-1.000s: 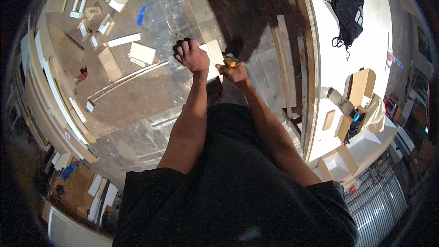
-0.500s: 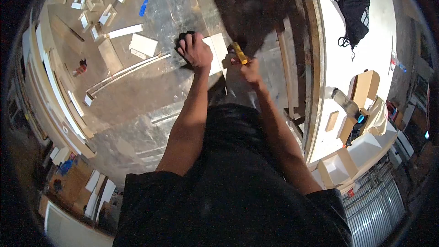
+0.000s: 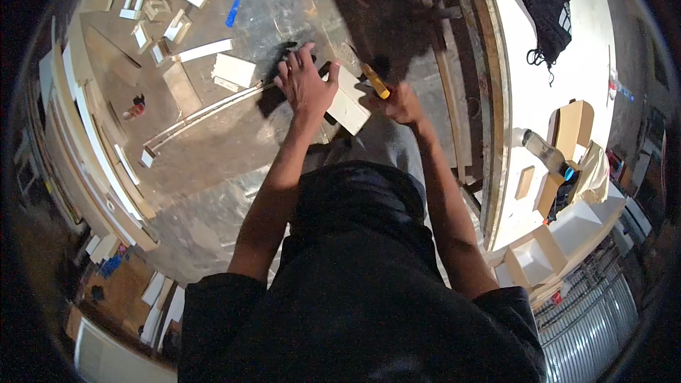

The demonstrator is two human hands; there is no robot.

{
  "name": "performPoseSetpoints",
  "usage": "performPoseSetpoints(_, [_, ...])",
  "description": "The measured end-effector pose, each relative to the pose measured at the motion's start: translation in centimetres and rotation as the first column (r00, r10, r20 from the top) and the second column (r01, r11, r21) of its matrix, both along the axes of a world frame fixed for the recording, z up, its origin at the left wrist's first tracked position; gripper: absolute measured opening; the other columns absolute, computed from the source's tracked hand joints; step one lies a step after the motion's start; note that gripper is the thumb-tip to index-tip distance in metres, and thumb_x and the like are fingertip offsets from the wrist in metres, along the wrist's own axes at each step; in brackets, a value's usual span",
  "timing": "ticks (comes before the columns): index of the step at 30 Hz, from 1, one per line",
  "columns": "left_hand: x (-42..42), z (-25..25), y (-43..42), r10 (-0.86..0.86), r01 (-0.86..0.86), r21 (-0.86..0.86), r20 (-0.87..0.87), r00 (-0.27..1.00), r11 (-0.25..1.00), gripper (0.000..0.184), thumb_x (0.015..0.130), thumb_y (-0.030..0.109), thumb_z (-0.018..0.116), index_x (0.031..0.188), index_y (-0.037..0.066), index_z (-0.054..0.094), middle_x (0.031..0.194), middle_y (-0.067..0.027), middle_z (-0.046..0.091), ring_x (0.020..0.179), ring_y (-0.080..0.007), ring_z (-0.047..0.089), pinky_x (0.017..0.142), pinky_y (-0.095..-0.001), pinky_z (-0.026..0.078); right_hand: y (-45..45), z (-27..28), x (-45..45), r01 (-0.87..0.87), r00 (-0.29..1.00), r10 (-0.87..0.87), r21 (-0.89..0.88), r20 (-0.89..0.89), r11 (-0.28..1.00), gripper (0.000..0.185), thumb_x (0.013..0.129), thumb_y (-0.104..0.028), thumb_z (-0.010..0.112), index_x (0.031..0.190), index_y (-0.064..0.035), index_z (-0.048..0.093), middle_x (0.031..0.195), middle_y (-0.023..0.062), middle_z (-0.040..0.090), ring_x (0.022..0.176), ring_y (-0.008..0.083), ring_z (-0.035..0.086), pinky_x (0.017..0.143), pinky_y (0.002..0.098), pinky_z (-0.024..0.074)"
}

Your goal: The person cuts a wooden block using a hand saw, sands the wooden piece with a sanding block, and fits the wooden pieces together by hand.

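A pale rectangular wooden piece (image 3: 349,108) lies in front of me, tilted, between my two hands. My left hand (image 3: 306,84) is over its left end with the fingers spread, the thumb near the wood's upper edge. Whether the palm touches the wood is hard to see. To the right, my right hand (image 3: 403,104) is closed around a yellow-handled tool (image 3: 375,81), whose dark far end points up and left, above the wood. The exact kind of tool is not clear.
Several small wooden frames (image 3: 157,8) and a blue tape strip (image 3: 233,12) lie at the upper left. Long boards (image 3: 92,120) line the left. On the right a white tabletop (image 3: 528,92) bears black cloth (image 3: 547,18), a bottle (image 3: 545,150) and cardboard (image 3: 571,128).
The wooden piece has turned, its near end now pointing lower right. My left hand's fingers have spread. My right hand has moved right with the yellow-handled tool.
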State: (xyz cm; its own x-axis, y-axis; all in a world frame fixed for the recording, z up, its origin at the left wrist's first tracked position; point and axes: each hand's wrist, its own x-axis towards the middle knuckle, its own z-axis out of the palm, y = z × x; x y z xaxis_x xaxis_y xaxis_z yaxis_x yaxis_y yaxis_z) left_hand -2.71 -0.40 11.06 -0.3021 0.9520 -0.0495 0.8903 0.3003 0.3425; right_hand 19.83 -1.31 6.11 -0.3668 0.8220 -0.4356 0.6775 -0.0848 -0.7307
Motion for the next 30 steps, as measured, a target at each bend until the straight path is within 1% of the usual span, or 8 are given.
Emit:
performPoseSetpoints(4, [-1.2,2.0,-0.1,-0.638,0.669,-0.004,0.299,0.71,0.743,0.061,0.085,0.04,0.074,0.135,0.013,0.053,0.115,-0.0156,0.065,0.113,-0.0315,0.058,0.094,-0.0477,0.042,2.6,2.7,0.0,-0.209,0.972,0.218,-0.099,0.083,0.973,0.032,0.085,-0.025,0.078,0.105,-0.0007,0.072,0.078,0.0158,0.071,0.069,0.016,0.063,0.066,0.0376,0.0502])
performPoseSetpoints(7, [-0.8,1.1,-0.6,-0.369,0.645,-0.254,0.646,0.668,0.721,0.063,0.086,0.038,0.074,0.137,0.01,0.051,0.114,-0.0196,0.068,0.105,-0.0352,0.065,0.09,-0.0461,0.048,3.3,0.8,-0.3,-0.389,0.918,0.396,0.136,-0.026,0.911,0.029,0.087,-0.026,0.077,0.104,-0.0021,0.073,0.077,0.0169,0.07,0.067,0.0171,0.063,0.065,0.0389,0.0502])
performPoseSetpoints(11, [-3.4,-1.8,-2.1,-0.026,0.516,-0.367,0.796,0.605,0.774,0.057,0.09,0.033,0.07,0.137,0.007,0.051,0.111,-0.0213,0.069,0.099,-0.0383,0.067,0.086,-0.0403,0.051,2.4,0.4,-0.7,-0.184,0.971,0.177,-0.028,-0.162,0.983,0.026,0.087,-0.023,0.075,0.098,0.0003,0.073,0.074,0.0133,0.07,0.065,0.0147,0.062,0.064,0.0358,0.0501])
performPoseSetpoints(16, [-3.5,-4.9,-6.1,0.003,0.105,-0.136,0.625,0.78,0.985,0.028,0.096,0.027,0.063,0.106,0.001,0.058,0.08,-0.0179,0.064,0.072,-0.0278,0.062,0.068,-0.0422,0.047,0.6,1.5,-0.9,0.439,0.859,-0.466,-0.166,-0.212,0.883,0.041,0.085,-0.039,0.078,0.092,0.0006,0.075,0.074,0.0053,0.071,0.068,0.0104,0.062,0.064,0.0329,0.0502])
performPoseSetpoints(20, [-0.6,-5.9,-8.0,0.15,-0.137,-0.066,0.566,0.811,0.988,0.026,0.099,0.024,0.059,0.101,-0.001,0.052,0.08,-0.0239,0.06,0.077,-0.0448,0.061,0.068,-0.048,0.047,-0.5,-0.9,-1.9,0.397,0.918,-0.393,-0.135,0.057,0.908,0.048,0.084,-0.045,0.079,0.08,0.0013,0.07,0.067,-0.0025,0.055,0.064,0.0072,0.046,0.056,0.0292,0.0407])
performPoseSetpoints(23, [0.4,-7.9,-8.9,0.154,-0.176,-0.006,0.519,0.841,0.984,0.025,0.098,0.026,0.06,0.103,0.002,0.056,0.081,-0.0201,0.063,0.073,-0.0372,0.063,0.067,-0.0459,0.048,-1.0,0.0,-4.5,0.36,0.932,-0.348,-0.138,0.104,0.923,0.042,0.085,-0.038,0.078,0.083,0.0023,0.068,0.067,-0.002,0.056,0.065,0.0073,0.047,0.057,0.0304,0.0414])
performPoseSetpoints(24, [0.5,-7.8,-8.8,0.166,-0.165,-0.047,0.505,0.847,0.985,0.025,0.098,0.026,0.059,0.106,0.002,0.055,0.083,-0.0225,0.064,0.076,-0.0414,0.064,0.067,-0.048,0.048,-2.0,-4.7,-4.0,0.342,0.921,-0.357,-0.111,-0.155,0.933,0.034,0.087,-0.03,0.077,0.087,0.0021,0.068,0.068,-0.0022,0.056,0.064,0.0075,0.047,0.054,0.0307,0.041])
performPoseSetpoints(30, [-0.4,-6.6,-7.0,0.046,0.066,-0.234,0.441,0.896,0.97,0.026,0.102,0.028,0.052,0.103,0.003,0.048,0.079,-0.0254,0.062,0.074,-0.0469,0.063,0.062,-0.0534,0.045,-2.4,-3.3,-4.8,0.49,0.829,-0.517,-0.169,-0.215,0.855,0.028,0.088,-0.025,0.077,0.089,0.0016,0.067,0.068,-0.0037,0.055,0.061,0.0068,0.046,0.053,0.0283,0.039])
